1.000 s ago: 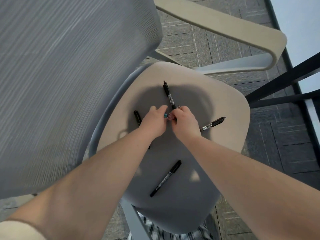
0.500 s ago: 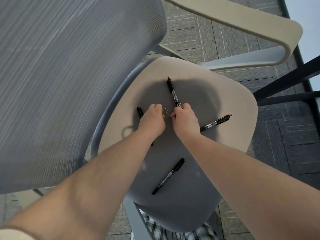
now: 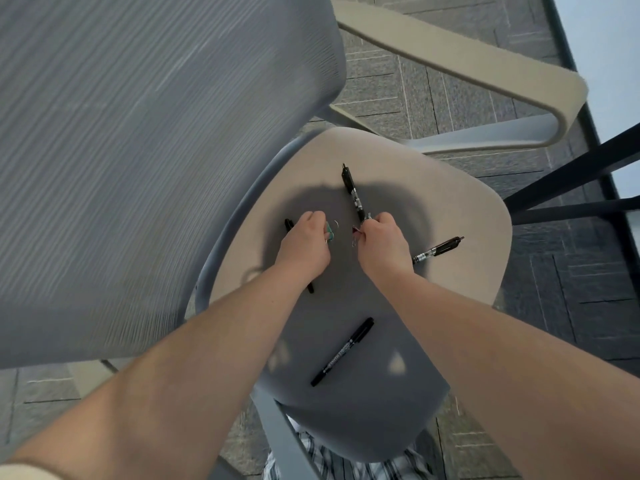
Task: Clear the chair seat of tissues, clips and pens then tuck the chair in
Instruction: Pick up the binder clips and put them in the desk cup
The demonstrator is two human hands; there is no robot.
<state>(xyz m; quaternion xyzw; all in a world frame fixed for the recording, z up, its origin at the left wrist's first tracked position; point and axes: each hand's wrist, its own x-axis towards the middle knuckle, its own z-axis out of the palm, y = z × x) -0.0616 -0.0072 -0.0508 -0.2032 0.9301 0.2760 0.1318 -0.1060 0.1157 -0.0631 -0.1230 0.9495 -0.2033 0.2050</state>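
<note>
The beige chair seat lies below me with several black pens on it. My left hand is closed around a teal binder clip. My right hand is closed on a dark red clip with wire handles. One pen points away from me beside my right hand. Another pen lies to the right. A marker rests nearer to me. A fourth pen is mostly hidden under my left hand and forearm.
The grey mesh backrest fills the left side. A beige armrest curves over the far right. Black desk legs stand to the right on grey carpet tiles. Plaid fabric shows below the seat.
My hands, pressed together over the clips before, have drawn apart, each holding a clip. The view shifted slightly.
</note>
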